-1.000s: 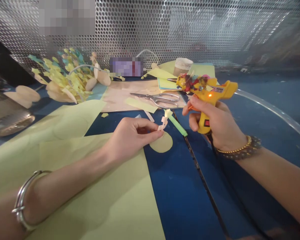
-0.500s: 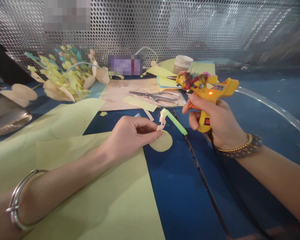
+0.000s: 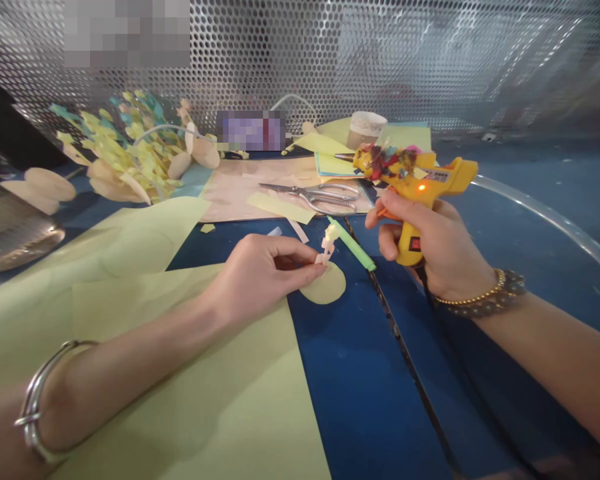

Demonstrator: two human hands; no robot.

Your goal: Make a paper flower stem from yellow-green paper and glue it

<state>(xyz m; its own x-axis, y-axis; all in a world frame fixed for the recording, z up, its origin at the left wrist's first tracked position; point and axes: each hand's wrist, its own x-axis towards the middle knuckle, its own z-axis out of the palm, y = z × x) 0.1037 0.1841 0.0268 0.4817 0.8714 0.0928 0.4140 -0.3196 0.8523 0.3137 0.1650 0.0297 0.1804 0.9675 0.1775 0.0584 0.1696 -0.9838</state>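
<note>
My left hand [image 3: 275,270] pinches a small pale paper flower piece [image 3: 329,243] between thumb and fingertips, its yellowish tip pointing up. Just below the fingertips is a round yellow paper disc [image 3: 325,285]; whether it is joined to the flower piece I cannot tell. My right hand [image 3: 430,247] is wrapped around the handle of a yellow hot glue gun [image 3: 414,180], whose orange light glows. The gun's metal nozzle points left, above and apart from the flower piece. Between the hands, a green tube [image 3: 353,245] lies on the blue table.
Scissors [image 3: 310,193] rest on a pinkish board [image 3: 225,180] with paper scraps. Large yellow paper sheets [image 3: 220,393] cover the left side. A paper flower bunch [image 3: 140,147] stands at the back left, a tape roll [image 3: 365,130] at the back. Perforated metal [image 3: 290,53] closes off the far side.
The flower piece in my left hand has tilted and shifted slightly to the right. My right hand and the glue gun stay almost where they were.
</note>
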